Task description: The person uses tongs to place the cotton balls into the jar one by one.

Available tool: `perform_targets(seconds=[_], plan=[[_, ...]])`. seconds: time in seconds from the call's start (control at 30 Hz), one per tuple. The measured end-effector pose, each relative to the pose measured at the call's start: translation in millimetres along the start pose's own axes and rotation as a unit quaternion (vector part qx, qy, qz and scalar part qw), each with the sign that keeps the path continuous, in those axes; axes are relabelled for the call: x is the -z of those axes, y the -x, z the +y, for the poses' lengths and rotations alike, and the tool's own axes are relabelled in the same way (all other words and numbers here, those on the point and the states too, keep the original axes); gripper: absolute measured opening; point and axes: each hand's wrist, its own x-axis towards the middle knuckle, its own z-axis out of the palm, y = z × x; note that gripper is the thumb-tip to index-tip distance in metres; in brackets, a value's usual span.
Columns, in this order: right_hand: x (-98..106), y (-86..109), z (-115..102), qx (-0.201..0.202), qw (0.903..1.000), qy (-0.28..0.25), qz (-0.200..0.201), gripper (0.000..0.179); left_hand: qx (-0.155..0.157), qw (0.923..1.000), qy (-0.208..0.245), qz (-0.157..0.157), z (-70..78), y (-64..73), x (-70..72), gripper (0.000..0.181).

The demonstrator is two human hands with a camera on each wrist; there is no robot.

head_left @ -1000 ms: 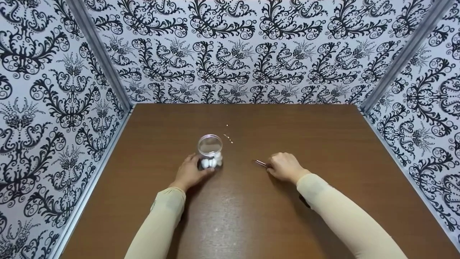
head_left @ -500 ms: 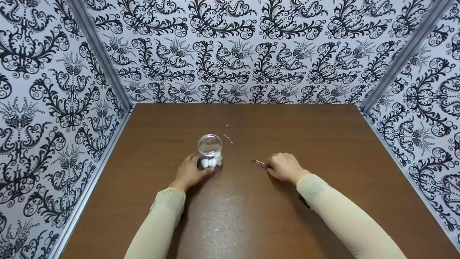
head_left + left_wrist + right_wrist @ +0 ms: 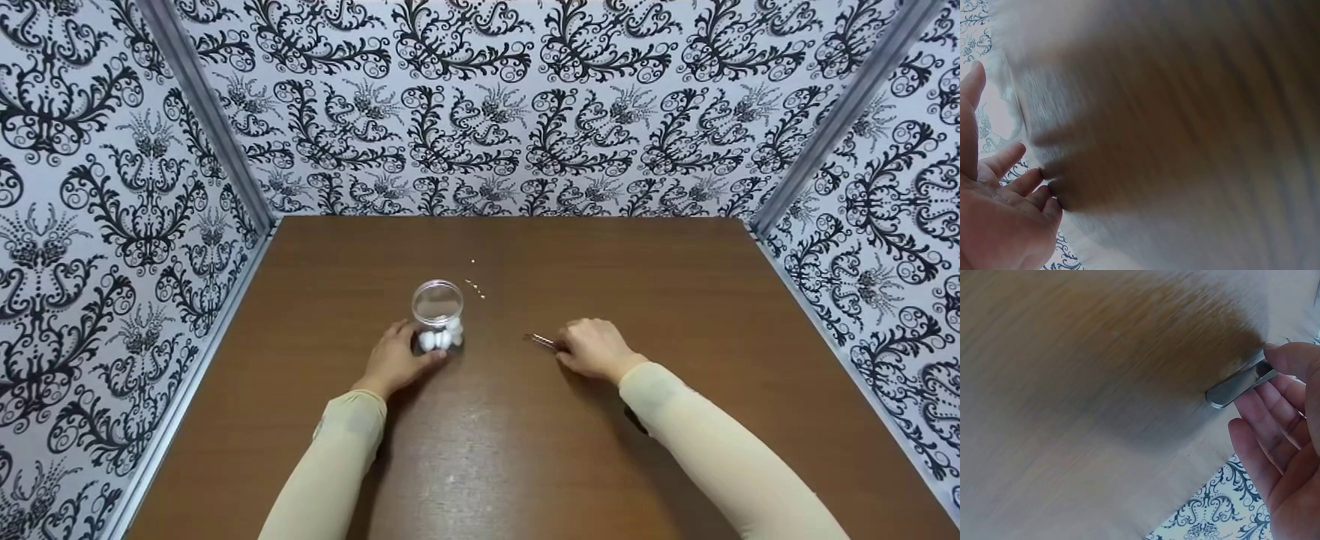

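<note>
A clear round jar (image 3: 437,323) stands upright on the brown table, left of the middle, with several white cotton-ball-like pieces (image 3: 441,339) low inside it. My left hand (image 3: 395,358) holds the jar from its left side, thumb across the front and fingers round the back. In the left wrist view the fingers of that hand (image 3: 1010,208) are spread and gently bent. To the right, my right hand (image 3: 592,348) pinches metal tweezers (image 3: 542,341), whose two thin tips point left toward the jar. Their rounded rear end sticks out from the fingers in the right wrist view.
Behind the jar to the right, a short line of tiny pale bits (image 3: 476,288) lies on the table (image 3: 637,277), with one more speck farther back. Walls (image 3: 480,112) with black-and-white scroll patterns enclose the table at the back and both sides.
</note>
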Motion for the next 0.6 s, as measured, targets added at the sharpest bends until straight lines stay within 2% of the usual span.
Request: perform_targets(seconds=[0.17, 0.43, 0.6], plan=[[3.6, 2.8, -0.5, -0.025, 0.9996, -0.004, -0.010, 0.022, 0.003, 1.0000, -0.004, -0.009, -0.7, -1.0, -0.1, 0.077], [2.8, 14.5, 9.3, -0.046, 0.9989, 0.001, 0.007, 0.044, 0.014, 0.9989, -0.013, -0.043, -2.6, 0.8, 4.3, 0.091], [1.4, 23.8, 21.0, -0.077, 0.9969, -0.014, -0.002, 0.062, 0.022, 0.9986, -0.036, -0.033, -6.1, 4.8, 11.6, 0.105]])
